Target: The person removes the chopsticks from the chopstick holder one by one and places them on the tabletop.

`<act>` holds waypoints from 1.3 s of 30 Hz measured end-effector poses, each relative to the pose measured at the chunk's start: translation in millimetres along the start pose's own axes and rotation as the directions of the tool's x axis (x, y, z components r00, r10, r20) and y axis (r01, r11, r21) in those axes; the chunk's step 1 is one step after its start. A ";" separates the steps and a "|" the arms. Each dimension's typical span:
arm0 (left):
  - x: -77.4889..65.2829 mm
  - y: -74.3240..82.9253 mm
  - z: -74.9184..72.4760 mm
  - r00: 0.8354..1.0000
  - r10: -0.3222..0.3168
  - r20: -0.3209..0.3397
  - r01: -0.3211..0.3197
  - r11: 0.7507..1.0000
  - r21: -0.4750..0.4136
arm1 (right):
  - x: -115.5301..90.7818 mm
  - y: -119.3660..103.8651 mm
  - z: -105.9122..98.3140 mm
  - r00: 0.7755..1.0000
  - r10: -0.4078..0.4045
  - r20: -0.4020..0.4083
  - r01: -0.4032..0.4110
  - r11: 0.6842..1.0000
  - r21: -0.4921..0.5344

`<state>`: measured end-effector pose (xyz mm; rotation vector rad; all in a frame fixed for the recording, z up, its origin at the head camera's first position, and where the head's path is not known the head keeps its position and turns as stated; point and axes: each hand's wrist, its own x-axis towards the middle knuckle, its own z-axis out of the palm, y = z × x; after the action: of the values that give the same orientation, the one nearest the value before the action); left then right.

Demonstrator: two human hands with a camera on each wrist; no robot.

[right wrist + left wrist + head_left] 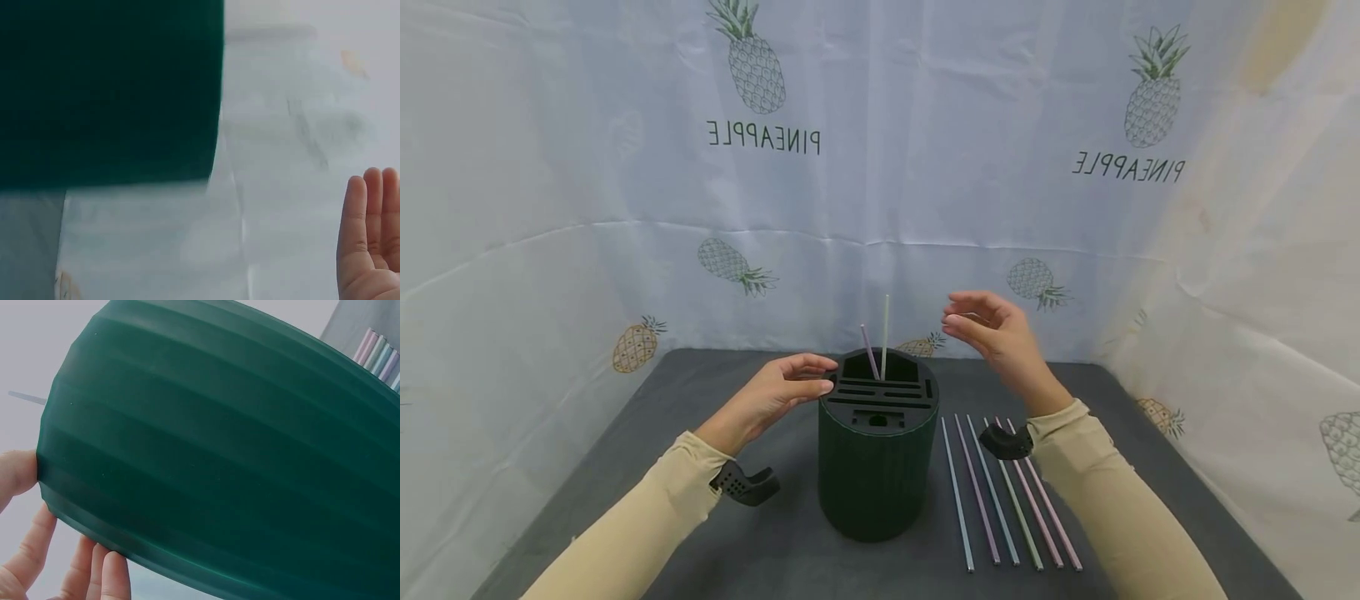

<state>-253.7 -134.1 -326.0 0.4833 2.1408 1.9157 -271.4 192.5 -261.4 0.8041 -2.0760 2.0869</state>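
A dark green, ribbed knife and utensil holder [872, 475] stands upright on the table, its black top [880, 404] cut with slots and a larger rear compartment. Two thin sticks lean in that compartment, one pale green [885, 333] and one purple [868, 350]. My left hand [767, 396] touches the holder's left rim with thumb and fingertips; the left wrist view shows the fingers [34, 547] fairly straight against its edge. Raised to the right of the holder, my right hand [996, 333] holds nothing, and its fingers [355, 212] look straight in the right wrist view.
Several slender pastel sticks [988, 492], chopsticks or straws by their shape, lie side by side right of the holder, partly under the right wrist. A dark cloth [752, 550] covers the table. White pineapple-print curtains [880, 183] hang behind and at both sides.
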 end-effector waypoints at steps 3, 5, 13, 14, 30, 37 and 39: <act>0.5 -1.1 -0.1 1.000 0.000 0.001 0.000 1.000 -0.001 | 8.1 -5.1 21.7 0.998 0.002 0.060 0.003 0.996 -0.087; 0.7 -1.5 -0.1 1.000 -0.001 -0.001 0.001 1.000 -0.004 | 13.0 -4.9 32.9 0.995 0.018 0.098 -0.004 0.989 -0.149; 1.8 -1.9 1.0 1.000 -0.002 -0.006 0.002 1.000 -0.006 | 24.8 7.5 58.8 0.969 0.118 0.219 -0.047 0.952 -0.301; 1.8 -1.9 0.9 1.000 -0.002 -0.006 0.002 1.000 -0.007 | 25.6 9.3 60.2 0.965 0.128 0.230 -0.051 0.948 -0.314; 1.0 1.0 1.7 1.000 -0.001 -0.008 0.001 1.000 -0.006 | 28.0 17.5 67.7 0.909 0.249 0.334 -0.067 0.878 -0.474; 0.9 2.4 0.2 1.000 -0.004 -0.003 0.004 1.000 -0.015 | 28.7 12.9 65.0 0.949 0.179 0.260 -0.089 0.942 -0.324; 1.1 2.3 -0.7 1.000 -0.005 -0.002 0.005 1.000 -0.017 | 29.5 6.9 62.2 0.966 0.142 0.217 -0.078 0.957 -0.279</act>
<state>-254.8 -134.1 -323.6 0.4718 2.1235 1.9311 -281.0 124.0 -259.0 0.9504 -2.5134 1.7729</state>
